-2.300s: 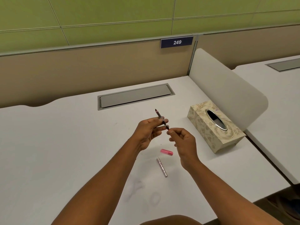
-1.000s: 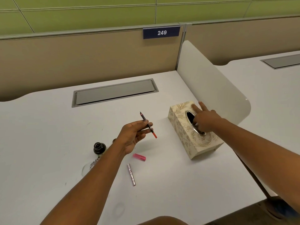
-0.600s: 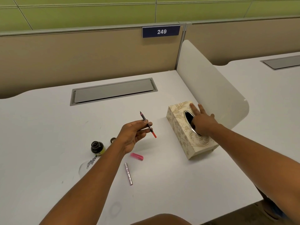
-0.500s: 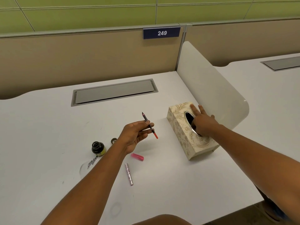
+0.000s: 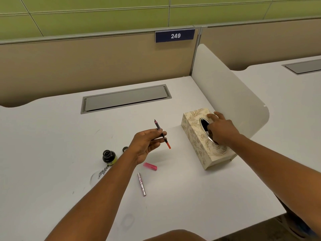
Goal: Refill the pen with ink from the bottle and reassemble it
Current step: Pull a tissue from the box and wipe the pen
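My left hand (image 5: 147,145) pinches the pen's inner section (image 5: 162,134) above the desk, nib away. My right hand (image 5: 221,130) reaches into the tissue box (image 5: 196,136); whether its fingers hold anything, I cannot tell. I should draw one tissue gently, keeping the pen level.

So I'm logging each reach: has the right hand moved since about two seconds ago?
Yes. The right hand left the pen part in the left hand and went right, onto the tissue box opening.
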A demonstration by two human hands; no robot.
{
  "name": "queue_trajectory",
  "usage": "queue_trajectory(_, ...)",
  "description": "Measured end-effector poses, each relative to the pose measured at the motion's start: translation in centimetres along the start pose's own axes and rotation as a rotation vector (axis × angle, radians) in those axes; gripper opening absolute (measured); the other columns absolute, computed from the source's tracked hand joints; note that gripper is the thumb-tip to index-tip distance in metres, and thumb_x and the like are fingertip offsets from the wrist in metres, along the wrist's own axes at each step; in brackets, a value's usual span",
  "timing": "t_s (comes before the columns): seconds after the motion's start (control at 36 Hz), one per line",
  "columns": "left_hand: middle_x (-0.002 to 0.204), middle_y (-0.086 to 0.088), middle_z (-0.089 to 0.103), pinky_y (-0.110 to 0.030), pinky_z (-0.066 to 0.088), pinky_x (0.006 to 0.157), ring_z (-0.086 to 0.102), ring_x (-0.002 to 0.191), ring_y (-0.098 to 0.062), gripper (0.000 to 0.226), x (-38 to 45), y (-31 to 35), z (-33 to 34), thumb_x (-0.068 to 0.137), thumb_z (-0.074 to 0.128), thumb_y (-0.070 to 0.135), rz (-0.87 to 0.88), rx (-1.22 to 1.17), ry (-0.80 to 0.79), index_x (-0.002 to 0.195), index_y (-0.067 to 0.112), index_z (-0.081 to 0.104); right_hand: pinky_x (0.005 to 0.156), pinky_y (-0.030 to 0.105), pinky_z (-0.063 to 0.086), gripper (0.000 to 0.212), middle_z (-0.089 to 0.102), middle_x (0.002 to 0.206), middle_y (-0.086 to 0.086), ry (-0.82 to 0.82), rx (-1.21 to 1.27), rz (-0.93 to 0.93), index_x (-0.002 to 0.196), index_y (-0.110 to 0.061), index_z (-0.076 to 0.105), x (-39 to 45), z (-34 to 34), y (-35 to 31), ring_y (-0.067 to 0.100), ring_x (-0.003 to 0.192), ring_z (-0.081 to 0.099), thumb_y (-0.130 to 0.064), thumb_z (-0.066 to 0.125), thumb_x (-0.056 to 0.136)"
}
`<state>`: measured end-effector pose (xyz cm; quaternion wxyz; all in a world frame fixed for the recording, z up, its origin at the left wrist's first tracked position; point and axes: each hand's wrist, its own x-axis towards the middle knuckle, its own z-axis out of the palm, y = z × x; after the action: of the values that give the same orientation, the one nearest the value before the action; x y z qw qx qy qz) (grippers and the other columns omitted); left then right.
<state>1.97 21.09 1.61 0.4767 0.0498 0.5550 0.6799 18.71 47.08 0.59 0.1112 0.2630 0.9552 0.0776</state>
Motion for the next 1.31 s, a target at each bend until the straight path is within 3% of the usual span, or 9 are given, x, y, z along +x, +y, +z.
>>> queue_trajectory(0.17,0.108,-0.012,0.077,-0.019,0.058,0.059,0.074,0.101,-0.027,0.023,-0.1,0.2,-0.1,0.09,0.071,0.014,0.006,-0.003,-0.001,0.11,0.003,0.072,0.086,0.047,0.051,0.026,0.038,0.147,0.006,0.053,0.023,-0.004,0.11,-0.02,0.072,-0.1,-0.2,0.2,0.029,0.139,0.024,-0.017,0.068,0.084)
queue_trajectory(0.28,0.106,-0.01,0.078,-0.018,0.058,0.058,0.075,0.099,-0.025,0.02,-0.2,0.4,-0.3,0.091,0.071,0.015,0.011,0.0,-0.001,0.108,0.004,0.072,0.082,0.046,0.052,0.025,0.043,0.14,0.006,0.081,0.032,-0.027,0.111,-0.021,0.072,-0.5,-0.1,0.2,0.029,0.134,0.031,-0.024,0.066,0.088)
queue_trajectory(0.56,0.107,-0.01,0.077,-0.019,0.058,0.06,0.075,0.1,-0.025,0.021,-0.6,0.3,-0.8,0.091,0.072,0.016,0.003,0.008,0.001,0.109,0.005,0.072,0.071,0.037,0.05,0.019,0.066,0.106,0.007,0.261,0.355,0.104,0.106,-0.015,0.067,-1.8,-2.6,0.6,0.028,0.089,0.062,-0.025,0.055,0.096)
queue_trajectory(0.69,0.108,-0.011,0.077,-0.019,0.058,0.06,0.075,0.101,-0.026,0.022,-1.0,0.4,-1.0,0.091,0.071,0.015,0.002,0.014,-0.01,0.11,0.004,0.072,0.073,0.036,0.05,0.018,0.073,0.104,0.007,0.418,0.461,0.163,0.11,-0.016,0.064,-3.1,-5.6,0.1,0.031,0.09,0.067,-0.025,0.053,0.098)
queue_trajectory(0.81,0.107,-0.011,0.077,-0.019,0.058,0.062,0.075,0.1,-0.026,0.024,-1.4,0.6,-1.3,0.09,0.072,0.015,0.008,0.021,-0.023,0.111,0.004,0.071,0.076,0.032,0.051,0.017,0.072,0.109,0.003,0.501,0.677,0.161,0.112,-0.019,0.062,-4.0,-8.2,-1.6,0.023,0.09,0.069,-0.024,0.054,0.099)
queue_trajectory(0.92,0.107,-0.01,0.077,-0.019,0.058,0.065,0.074,0.102,-0.026,0.024,-1.8,0.9,-1.5,0.089,0.073,0.015,0.021,0.044,-0.039,0.111,0.005,0.072,0.063,0.027,0.058,0.014,0.068,0.1,-0.003,0.5,0.916,0.146,0.11,-0.022,0.062,-4.4,-9.8,-4.0,0.007,0.068,0.07,-0.02,0.054,0.099)
queue_trajectory(1.03,0.108,-0.011,0.077,-0.018,0.057,0.065,0.074,0.101,-0.026,0.023,-2.5,1.2,-2.1,0.088,0.074,0.012,0.034,0.065,-0.054,0.11,0.006,0.072,0.058,0.018,0.057,0.016,0.067,0.095,-0.003,0.475,1.127,0.149,0.098,-0.018,0.065,-4.5,-10.5,-6.7,0.009,0.062,0.071,-0.008,0.052,0.097)
queue_trajectory(1.17,0.11,-0.011,0.077,-0.02,0.056,0.071,0.074,0.102,-0.025,0.028,-3.5,1.4,-2.9,0.087,0.075,0.01,0.053,0.095,-0.069,0.113,0.005,0.071,0.077,0.035,0.062,0.023,0.07,0.084,0.006,0.381,1.445,0.167,0.09,-0.01,0.07,-3.9,-10.6,-9.7,0.022,0.07,0.074,0.002,0.051,0.092)
queue_trajectory(1.31,0.109,-0.011,0.077,-0.024,0.055,0.08,0.074,0.102,-0.024,0.031,-4.4,1.4,-4.2,0.082,0.079,0.012,0.073,0.148,-0.037,0.111,0.005,0.073,0.083,0.038,0.06,0.018,0.07,0.084,0.013,0.277,1.748,0.123,0.088,-0.005,0.071,-3.6,-11.6,-12.3,0.024,0.075,0.07,0.005,0.055,0.091)
